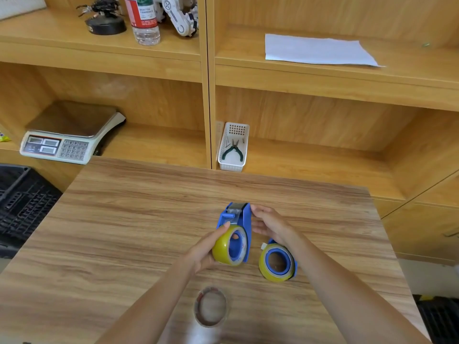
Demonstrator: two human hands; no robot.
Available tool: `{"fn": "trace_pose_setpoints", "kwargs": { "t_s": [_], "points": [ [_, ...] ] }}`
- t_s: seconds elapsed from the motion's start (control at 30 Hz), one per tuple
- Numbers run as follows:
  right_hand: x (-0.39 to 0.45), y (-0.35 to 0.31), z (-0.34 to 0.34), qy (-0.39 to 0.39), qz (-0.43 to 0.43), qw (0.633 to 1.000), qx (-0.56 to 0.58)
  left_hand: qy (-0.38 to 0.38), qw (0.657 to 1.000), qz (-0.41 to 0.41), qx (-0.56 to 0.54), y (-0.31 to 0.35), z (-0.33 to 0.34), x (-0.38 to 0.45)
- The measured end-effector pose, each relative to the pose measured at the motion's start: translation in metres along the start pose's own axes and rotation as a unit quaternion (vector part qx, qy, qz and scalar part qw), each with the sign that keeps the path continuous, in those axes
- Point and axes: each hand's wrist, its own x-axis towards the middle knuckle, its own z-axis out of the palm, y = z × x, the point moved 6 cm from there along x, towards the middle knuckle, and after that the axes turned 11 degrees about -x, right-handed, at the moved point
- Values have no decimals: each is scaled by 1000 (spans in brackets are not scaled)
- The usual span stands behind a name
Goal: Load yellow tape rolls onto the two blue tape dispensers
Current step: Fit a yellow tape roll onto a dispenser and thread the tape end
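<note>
A blue tape dispenser (244,219) stands on the wooden table (124,219), metal blade end pointing away. A yellow tape roll (224,247) sits on its blue hub; my left hand (206,249) is shut on that roll from the left. My right hand (269,223) touches the dispenser's right side plate with fingers spread. To the right lies a second yellow roll (267,269) seated around the blue hub of the second dispenser (277,261), most of which is hidden under my right wrist.
A nearly empty tape core (210,306) lies near the table's front edge. Behind the table, shelves hold a white basket with pliers (233,147), a weighing scale (69,135), a water bottle (144,21) and a paper sheet (315,49). Black crates (19,202) stand left.
</note>
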Motion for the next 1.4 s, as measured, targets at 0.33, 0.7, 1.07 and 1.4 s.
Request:
{"fn": "trace_pose_setpoints", "kwargs": {
  "t_s": [0.33,0.7,1.07,1.4],
  "points": [
    [-10,-14,13,12,-76,993,-85,58,998,-14,-9,2,6,5],
    [3,-2,5,96,-42,982,-157,163,959,81,219,18,-11,14],
    [15,26,24,198,-7,922,-332,136,762,192,604,12,-18,13],
    [10,29,46,221,18,924,-312,119,748,135,639,-3,-40,36]
  ]
}}
